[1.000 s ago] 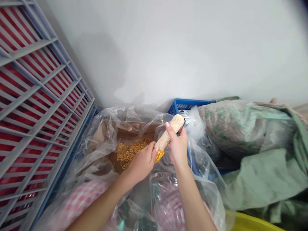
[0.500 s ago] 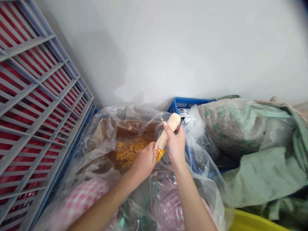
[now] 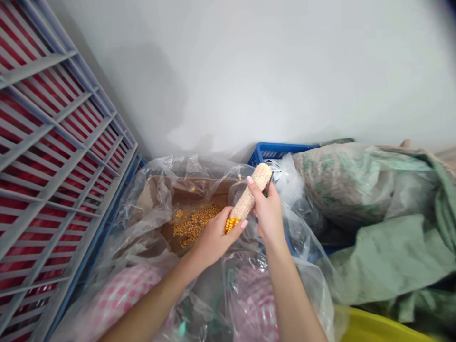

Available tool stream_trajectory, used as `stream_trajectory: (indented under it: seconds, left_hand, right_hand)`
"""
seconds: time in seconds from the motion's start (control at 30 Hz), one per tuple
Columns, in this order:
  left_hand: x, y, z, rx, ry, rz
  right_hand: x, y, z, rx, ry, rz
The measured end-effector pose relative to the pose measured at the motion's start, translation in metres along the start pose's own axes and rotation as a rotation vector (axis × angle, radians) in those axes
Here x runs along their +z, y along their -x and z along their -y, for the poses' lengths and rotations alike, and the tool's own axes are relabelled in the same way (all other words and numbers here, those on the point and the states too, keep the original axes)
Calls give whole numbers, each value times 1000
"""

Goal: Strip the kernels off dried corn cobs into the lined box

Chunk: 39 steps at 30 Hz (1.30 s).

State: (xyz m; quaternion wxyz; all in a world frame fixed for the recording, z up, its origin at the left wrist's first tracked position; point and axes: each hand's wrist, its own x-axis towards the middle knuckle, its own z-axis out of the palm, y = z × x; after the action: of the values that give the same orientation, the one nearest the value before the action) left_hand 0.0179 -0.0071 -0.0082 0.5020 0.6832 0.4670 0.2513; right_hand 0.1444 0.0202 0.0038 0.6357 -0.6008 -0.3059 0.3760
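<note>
A corn cob (image 3: 245,203) slants up to the right between my hands, mostly stripped pale, with yellow kernels left around its lower end. My left hand (image 3: 217,236) grips that lower end, thumb along the near side and fingers behind. My right hand (image 3: 269,209) is wrapped round the upper part, thumb on top; a thin dark object shows partly behind its fingers, too hidden to name. Below and left, loose corn kernels (image 3: 195,223) lie in a cardboard box (image 3: 210,189) lined with a clear plastic bag (image 3: 156,171).
A slatted crate (image 3: 71,114) with red behind it rises on the left. To the right stand a blue basket (image 3: 278,151), a stuffed sack (image 3: 342,185) and green cloth (image 3: 395,261). A yellow rim (image 3: 374,325) shows at lower right. Pink checked cloth (image 3: 124,289) covers my knees.
My left thumb has swung across to the near side of the cob, showing more of the yellow kernels. The cob and my right hand have shifted slightly right.
</note>
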Motion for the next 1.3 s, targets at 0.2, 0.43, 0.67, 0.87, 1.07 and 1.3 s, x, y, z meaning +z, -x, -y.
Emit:
stream_trajectory:
  seconds: [0.2, 0.43, 0.67, 0.87, 1.07, 1.3]
  left_hand:
    - [3, -1, -1, -21, 121, -94]
    - [9, -1, 9, -90, 245, -118]
    - [5, -3, 6, -347, 775, -93]
    - [-13, -5, -2, -422, 1076, -11]
    - [-24, -11, 1, -420, 1139, -103]
    - [-37, -10, -3, -376, 1180, -77]
  right_hand:
    - [10, 8, -6, 13, -3, 32]
    - [25, 12, -21, 24, 76, 6]
    - [25, 11, -11, 177, -71, 150]
    - [18, 9, 0, 184, -93, 117]
    - [18, 6, -2, 160, -289, 77]
    - [19, 13, 1, 293, -59, 397]
